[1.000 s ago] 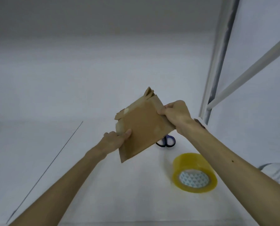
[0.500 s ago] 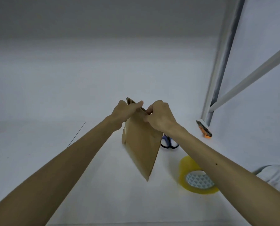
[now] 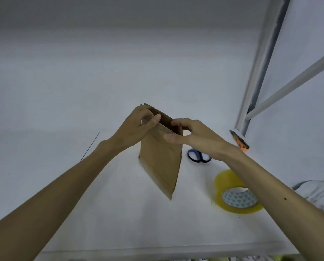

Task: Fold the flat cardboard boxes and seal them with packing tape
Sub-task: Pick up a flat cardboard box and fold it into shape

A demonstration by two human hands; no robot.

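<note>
A small brown cardboard box [image 3: 162,161], still mostly flat, hangs upright above the white table [image 3: 119,213] with its top edge spread slightly apart. My left hand [image 3: 138,127] pinches the top left edge between thumb and fingers. My right hand [image 3: 193,138] holds the top right corner, thumb on the near face and fingers curled over the far side. A roll of yellowish clear packing tape [image 3: 234,194] lies on the table to the right of the box, partly behind my right forearm.
Blue-handled scissors [image 3: 198,157] lie behind the box, half hidden by my right wrist. An orange and black utility knife [image 3: 240,140] rests by a white metal frame post [image 3: 259,72] at the right. Grey fabric [image 3: 315,191] sits at the right edge.
The box turned from a tilted flat face to hanging upright. Both hands shifted to its top edge, and the top has spread apart a little.
</note>
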